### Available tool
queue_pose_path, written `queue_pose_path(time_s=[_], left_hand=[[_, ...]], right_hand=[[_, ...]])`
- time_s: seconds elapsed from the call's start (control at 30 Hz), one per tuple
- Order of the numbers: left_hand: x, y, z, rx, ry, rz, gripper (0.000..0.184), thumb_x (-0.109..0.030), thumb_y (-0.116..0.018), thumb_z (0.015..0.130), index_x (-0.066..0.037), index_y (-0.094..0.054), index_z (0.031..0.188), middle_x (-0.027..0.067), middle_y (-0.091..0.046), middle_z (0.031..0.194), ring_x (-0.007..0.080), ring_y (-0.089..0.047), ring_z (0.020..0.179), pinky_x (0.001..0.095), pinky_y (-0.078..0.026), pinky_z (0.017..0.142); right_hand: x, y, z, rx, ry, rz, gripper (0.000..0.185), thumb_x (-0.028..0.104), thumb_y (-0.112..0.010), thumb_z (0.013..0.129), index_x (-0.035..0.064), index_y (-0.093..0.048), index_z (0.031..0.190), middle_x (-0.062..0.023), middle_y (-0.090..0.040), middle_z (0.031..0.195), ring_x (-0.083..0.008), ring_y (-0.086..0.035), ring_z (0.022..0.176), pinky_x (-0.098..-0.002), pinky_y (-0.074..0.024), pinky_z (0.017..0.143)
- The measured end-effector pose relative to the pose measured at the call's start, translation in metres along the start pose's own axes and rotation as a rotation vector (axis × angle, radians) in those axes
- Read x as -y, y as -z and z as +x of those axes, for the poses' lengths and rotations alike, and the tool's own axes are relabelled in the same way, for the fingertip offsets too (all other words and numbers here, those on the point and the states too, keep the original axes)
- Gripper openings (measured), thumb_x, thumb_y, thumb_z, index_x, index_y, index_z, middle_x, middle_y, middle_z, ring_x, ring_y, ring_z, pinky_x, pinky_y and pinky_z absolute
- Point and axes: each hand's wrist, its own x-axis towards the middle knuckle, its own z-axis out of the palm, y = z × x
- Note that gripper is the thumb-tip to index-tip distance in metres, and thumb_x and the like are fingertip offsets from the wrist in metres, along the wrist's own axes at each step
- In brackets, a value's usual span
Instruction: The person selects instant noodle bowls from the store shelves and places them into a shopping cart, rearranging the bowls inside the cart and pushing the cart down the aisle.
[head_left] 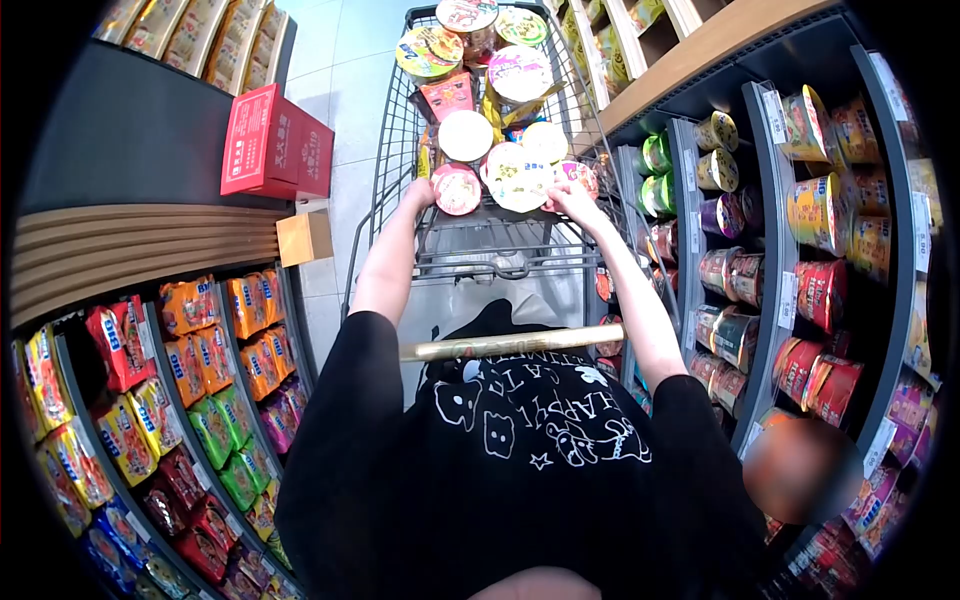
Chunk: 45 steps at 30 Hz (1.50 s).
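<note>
Black wire forms the cart (388, 150), heaped with lidded noodle tubs; near its close end, the pink cup (457, 190) sits beside the white tub (519, 180), with the plain-lidded cup (465, 135) just beyond; the left hand (423, 191) is at the pink cup's left edge, its fingers partly hidden, so I cannot tell whether it grips; the right hand (572, 198) has bent fingers at the white tub's lower right rim, though its hold is unclear; the handle (510, 342) crosses before the black shirt (520, 490); a red box (270, 145) stands left.
</note>
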Motion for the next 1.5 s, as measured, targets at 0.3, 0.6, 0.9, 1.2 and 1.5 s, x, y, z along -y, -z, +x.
queue_pose_path(time_s=[0.3,0.6,0.9,1.2,1.5], left_hand=[[-0.031,0.148,-0.106,-0.245,-0.013,-0.829,0.014,-0.009,-0.051,0.074,0.005,-0.053,0.073,0.0105,-0.057,0.064,0.0165,-0.058,0.055,0.0243,-0.048,0.047],[-0.057,0.155,-0.176,-0.164,-0.092,-1.134,0.017,-0.015,-0.048,0.081,0.002,-0.052,0.077,0.0109,-0.059,0.077,0.0156,-0.059,0.070,0.0228,-0.049,0.064],[-0.129,0.100,-0.072,0.038,-0.301,-0.969,0.013,-0.011,-0.054,0.077,0.001,-0.052,0.073,0.0056,-0.056,0.067,0.0118,-0.055,0.054,0.0216,-0.048,0.050],[-0.121,-0.036,0.017,-0.263,-0.225,-0.390,0.020,-0.014,-0.056,0.075,-0.002,-0.053,0.060,0.0068,-0.056,0.056,0.0113,-0.052,0.044,0.0244,-0.041,0.040],[-0.128,0.017,-0.065,-0.336,-0.193,-0.267,0.024,-0.022,-0.055,0.071,0.002,-0.058,0.072,0.0109,-0.057,0.057,0.0186,-0.058,0.057,0.0286,-0.044,0.057]], right_hand=[[-0.008,-0.069,0.081,0.139,-0.094,-0.132,0.018,0.012,-0.048,0.078,-0.0030,-0.055,0.072,-0.0053,-0.056,0.058,-0.0108,-0.054,0.048,-0.0225,-0.0440,0.045],[-0.058,-0.105,0.122,0.154,-0.257,-0.640,0.051,0.025,-0.055,0.073,0.0087,-0.039,0.119,-0.0107,-0.061,0.076,-0.0187,-0.059,0.065,-0.0313,-0.0474,0.063],[0.002,-0.077,0.058,0.362,-0.157,-1.007,0.051,0.040,-0.055,0.072,-0.0005,-0.050,0.103,-0.0183,-0.054,0.100,-0.0286,-0.054,0.089,-0.0353,-0.0419,0.078],[0.036,-0.075,-0.079,-0.078,0.150,-0.831,0.039,0.033,-0.047,0.078,0.0040,-0.047,0.104,-0.0158,-0.054,0.096,-0.0298,-0.051,0.090,-0.0377,-0.0400,0.078],[0.032,-0.092,-0.094,-0.384,0.236,-0.964,0.029,0.028,-0.045,0.079,0.0056,-0.052,0.095,-0.0124,-0.058,0.084,-0.0277,-0.055,0.080,-0.0382,-0.0418,0.070]])
